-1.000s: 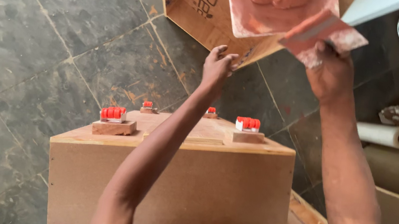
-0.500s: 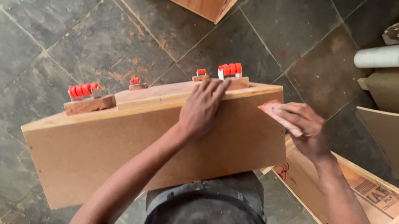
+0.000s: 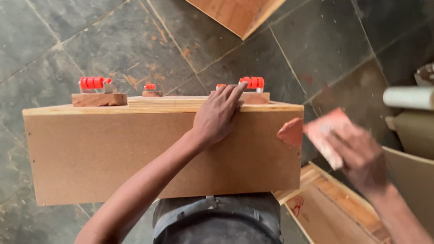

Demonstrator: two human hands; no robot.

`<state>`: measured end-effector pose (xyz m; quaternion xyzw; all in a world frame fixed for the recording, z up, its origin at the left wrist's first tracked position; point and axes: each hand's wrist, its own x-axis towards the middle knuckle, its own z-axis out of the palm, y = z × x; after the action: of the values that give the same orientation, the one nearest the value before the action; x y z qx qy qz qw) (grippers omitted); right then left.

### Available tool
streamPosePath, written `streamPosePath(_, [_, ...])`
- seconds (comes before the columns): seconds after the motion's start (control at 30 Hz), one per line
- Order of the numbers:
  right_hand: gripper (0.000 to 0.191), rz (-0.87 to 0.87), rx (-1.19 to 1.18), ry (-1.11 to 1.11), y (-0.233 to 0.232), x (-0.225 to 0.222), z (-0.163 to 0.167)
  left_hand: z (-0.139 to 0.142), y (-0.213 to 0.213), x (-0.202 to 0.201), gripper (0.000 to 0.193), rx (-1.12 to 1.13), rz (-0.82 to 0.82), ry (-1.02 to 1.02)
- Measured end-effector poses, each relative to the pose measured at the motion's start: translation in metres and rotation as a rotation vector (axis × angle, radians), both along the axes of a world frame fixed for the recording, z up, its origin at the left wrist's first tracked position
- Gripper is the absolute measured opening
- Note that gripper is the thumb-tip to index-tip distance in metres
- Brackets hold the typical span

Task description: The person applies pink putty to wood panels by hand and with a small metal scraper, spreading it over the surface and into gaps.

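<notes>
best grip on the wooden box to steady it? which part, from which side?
Probably the top edge of the box, from above and the near side. The box stands on edge against the person's lap, broad face toward them, so only that edge is free. The left hand already rests there between the red clamps. The right hand holds a blurred sanding block by the right corner.

2 hands [image 3: 218,114], 1 board [image 3: 115,154], 3 red clamps [image 3: 95,83], 1 roll [image 3: 416,96].

We see a floor of dark grey stone tiles [image 3: 38,20], dust-streaked orange in daylight, with a white paper roll [image 3: 416,97] lying at right.
</notes>
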<state>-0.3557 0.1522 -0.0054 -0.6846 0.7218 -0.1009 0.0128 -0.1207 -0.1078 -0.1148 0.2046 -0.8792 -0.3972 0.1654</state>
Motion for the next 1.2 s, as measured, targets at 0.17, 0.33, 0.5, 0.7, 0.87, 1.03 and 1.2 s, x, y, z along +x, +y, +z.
streamPosePath(0.17, [0.027, 0.102, -0.246, -0.089, -0.181, -0.025, -0.009, -0.010, -0.037, -0.040, 0.049, 0.489, 0.279, 0.275])
streamPosePath(0.33, [0.024, -0.011, -0.198, -0.031, -0.350, -0.069, -0.038, -0.036, -0.133, -0.103, 0.065, 1.012, 0.461, 0.548])
streamPosePath(0.5, [0.029, 0.175, -0.313, 0.027, -0.415, -0.060, -0.057, -0.031, -0.187, -0.136, 0.077, 1.221, 0.381, 0.881])
streamPosePath(0.7, [0.032, 0.175, -0.086, -0.014, -0.413, -0.086, -0.040, -0.010, -0.198, -0.150, 0.077, 1.401, 0.422, 0.970])
streamPosePath(0.87, [0.029, 0.117, -0.240, -0.004, -0.405, -0.121, -0.052, -0.011, -0.196, -0.152, 0.079, 1.391, 0.416, 1.007])
streamPosePath(1.03, [0.035, 0.174, -0.172, 0.031, -0.374, -0.104, -0.060, -0.010, -0.198, -0.157, 0.080, 1.421, 0.510, 0.967])
streamPosePath(1.2, [0.032, 0.097, 0.011, -0.057, -0.369, -0.119, -0.034, -0.006, -0.197, -0.157, 0.080, 1.448, 0.537, 1.007])
